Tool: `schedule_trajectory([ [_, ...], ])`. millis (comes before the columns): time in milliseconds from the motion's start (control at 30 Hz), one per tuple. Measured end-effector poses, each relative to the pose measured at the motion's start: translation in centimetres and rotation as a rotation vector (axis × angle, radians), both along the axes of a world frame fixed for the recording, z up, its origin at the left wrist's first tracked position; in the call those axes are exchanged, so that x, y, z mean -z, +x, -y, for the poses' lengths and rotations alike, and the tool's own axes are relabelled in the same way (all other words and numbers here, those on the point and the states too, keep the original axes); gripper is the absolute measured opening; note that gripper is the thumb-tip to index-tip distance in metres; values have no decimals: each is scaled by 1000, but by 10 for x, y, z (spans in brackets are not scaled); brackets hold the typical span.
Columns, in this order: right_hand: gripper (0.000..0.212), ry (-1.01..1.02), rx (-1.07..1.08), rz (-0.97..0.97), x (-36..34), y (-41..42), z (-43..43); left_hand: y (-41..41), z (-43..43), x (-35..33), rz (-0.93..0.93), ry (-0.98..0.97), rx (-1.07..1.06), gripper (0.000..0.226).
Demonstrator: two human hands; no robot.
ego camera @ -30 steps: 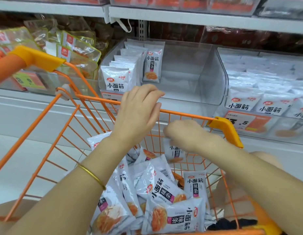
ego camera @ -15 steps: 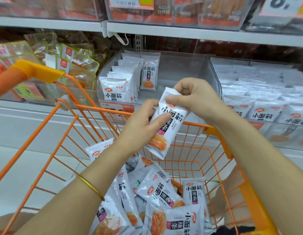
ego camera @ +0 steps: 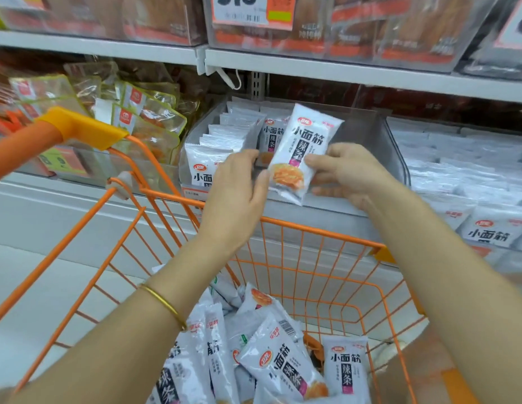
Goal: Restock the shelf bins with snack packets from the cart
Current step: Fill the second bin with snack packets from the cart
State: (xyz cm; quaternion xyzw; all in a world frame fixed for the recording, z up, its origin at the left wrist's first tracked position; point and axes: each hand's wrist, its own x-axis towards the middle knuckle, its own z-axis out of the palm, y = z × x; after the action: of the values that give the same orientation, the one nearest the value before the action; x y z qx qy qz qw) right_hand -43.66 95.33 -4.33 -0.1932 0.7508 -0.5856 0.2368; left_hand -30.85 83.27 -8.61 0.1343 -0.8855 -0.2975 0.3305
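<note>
The white soft-plastic snack packet [ego camera: 303, 153] is judged light, limp and slick. The right hand [ego camera: 345, 173] pinches its 3 o'clock edge. The left hand [ego camera: 239, 188], fingers straight, touches the 9 o'clock edge. Grip the seams.

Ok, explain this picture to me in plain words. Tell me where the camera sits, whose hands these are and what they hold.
There is no machine here. A person works with bare hands, and the one camera is worn on the head, looking forward and down.

The right hand pinches a white snack packet by its right edge, holding it upright in front of a clear shelf bin. The left hand sits at the packet's lower left edge with fairly straight fingers and does not grip it.

The bin has a row of packets of the same kind on its left side, while its right side is bare. Below the arms is an orange wire cart with loose packets piled inside.
</note>
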Motion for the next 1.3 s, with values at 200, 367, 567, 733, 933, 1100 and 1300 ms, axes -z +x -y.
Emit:
schedule_trajectory([
  [200,17,159,137,-67,42,-65,77,-6,7,35,213,-574,-27,48],
  [367,28,285,198,-153,64,-100,122,-9,8,38,162,-585,-40,45],
  [567,35,421,287,-401,63,-109,140,-10,7,37,181,-592,-53,44],
  [733,30,434,292,-470,68,-110,142,-13,7,38,183,-591,-54,44],
  [933,43,469,289,-387,72,-111,139,-15,4,38,180,-599,-63,42],
  [1100,45,503,262,-342,69,-109,135,-15,3,38,176,-583,-56,42],
  [1300,38,366,197,-365,30,-72,96,-13,6,36,201,-589,-54,44],
])
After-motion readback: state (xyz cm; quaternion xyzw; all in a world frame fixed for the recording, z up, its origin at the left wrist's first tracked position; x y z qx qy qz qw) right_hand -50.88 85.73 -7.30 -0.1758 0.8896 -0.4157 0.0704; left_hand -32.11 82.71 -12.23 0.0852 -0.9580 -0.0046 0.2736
